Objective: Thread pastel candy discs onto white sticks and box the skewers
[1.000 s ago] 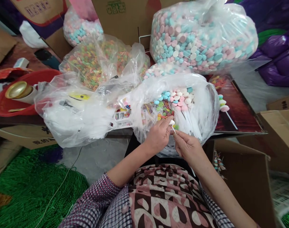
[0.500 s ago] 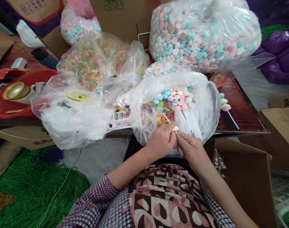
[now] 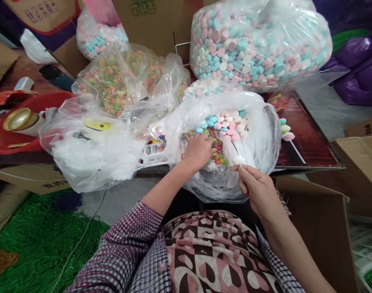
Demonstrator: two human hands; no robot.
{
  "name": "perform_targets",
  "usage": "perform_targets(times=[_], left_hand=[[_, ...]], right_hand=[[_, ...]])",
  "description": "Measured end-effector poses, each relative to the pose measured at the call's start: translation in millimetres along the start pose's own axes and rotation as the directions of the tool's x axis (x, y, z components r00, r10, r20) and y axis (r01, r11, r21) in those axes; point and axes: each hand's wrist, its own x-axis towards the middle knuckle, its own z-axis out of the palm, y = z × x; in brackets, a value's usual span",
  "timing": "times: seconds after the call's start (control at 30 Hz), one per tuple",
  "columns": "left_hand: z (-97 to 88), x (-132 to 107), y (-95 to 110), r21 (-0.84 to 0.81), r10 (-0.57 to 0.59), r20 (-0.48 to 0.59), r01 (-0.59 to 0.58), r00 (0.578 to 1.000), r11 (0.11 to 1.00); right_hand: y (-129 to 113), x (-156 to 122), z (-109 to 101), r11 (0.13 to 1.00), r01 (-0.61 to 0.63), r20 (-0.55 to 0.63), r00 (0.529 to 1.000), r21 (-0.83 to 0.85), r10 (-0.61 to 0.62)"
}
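Note:
An open clear plastic bag point(image 3: 265, 134) in front of me holds pastel round candies point(image 3: 231, 122), small coloured ring candies point(image 3: 215, 147) and white sticks point(image 3: 239, 150). My left hand point(image 3: 198, 151) reaches into the bag, fingers down on the ring candies; whether it grips one is hidden. My right hand point(image 3: 255, 186) is at the bag's near rim, pinching a thin white stick with a white candy point(image 3: 238, 161) on its tip.
A big bag of pastel candies point(image 3: 259, 44) stands behind, a bag of coloured rings point(image 3: 119, 77) at back left. A finished candy stick point(image 3: 286, 132) lies on the dark table. A red basin point(image 3: 9, 134) sits left, a cardboard box point(image 3: 320, 228) right.
My left hand let go of the white candy at the stick's tip and moved forward into the ring candies. My right hand shifted slightly right with the stick.

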Motion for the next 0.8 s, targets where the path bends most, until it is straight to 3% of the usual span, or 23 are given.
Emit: perform_targets(times=[0.13, 0.33, 0.43, 0.53, 0.6, 0.67, 0.73, 0.8], left_hand=[[-1.0, -4.9, 2.9, 0.069, 0.001, 0.034, -0.003, 0.999, 0.998], [1.2, -8.4, -2.6, 0.033, -0.055, 0.022, 0.054, 0.998, 0.998], [4.3, -6.2, -7.2, -0.092, -0.049, -0.023, 0.046, 0.999, 0.995], [5.2, -8.5, -10.5, -0.388, -0.099, -0.122, 0.044, 0.988, 0.921], [3.7, -12.4, -10.6, -0.673, -0.175, -0.136, 0.039, 0.975, 0.738], [0.6, -16.8, -9.1, -0.909, -0.252, -0.052, 0.058, 0.966, 0.412], [-3.4, -20.5, -6.5, -0.993, -0.287, 0.076, 0.097, 0.955, 0.06], [-7.2, -23.4, -3.8, -0.974, -0.291, 0.182, 0.132, 0.939, -0.184]], right_hand=[[2.4, -0.2, -0.1, 1.0, 0.007, 0.009, 1.0, -0.027, -0.007], [3.2, -1.3, 0.3, 0.999, 0.002, 0.039, 0.999, -0.048, 0.0], [3.7, -2.2, -0.1, 0.999, -0.003, 0.037, 0.999, -0.05, 0.005], [5.1, -2.2, -0.3, 0.998, 0.004, 0.039, 0.999, -0.063, -0.001], [5.5, -2.5, 0.7, 0.998, 0.002, 0.066, 0.998, -0.064, 0.002], [4.8, -3.9, 2.9, 0.999, -0.007, 0.104, 0.994, -0.051, 0.013], [3.0, -6.5, 5.6, 0.999, -0.015, 0.14, 0.99, -0.028, 0.018], [1.0, -9.7, 8.2, 1.0, -0.02, 0.168, 0.986, -0.007, 0.021]])
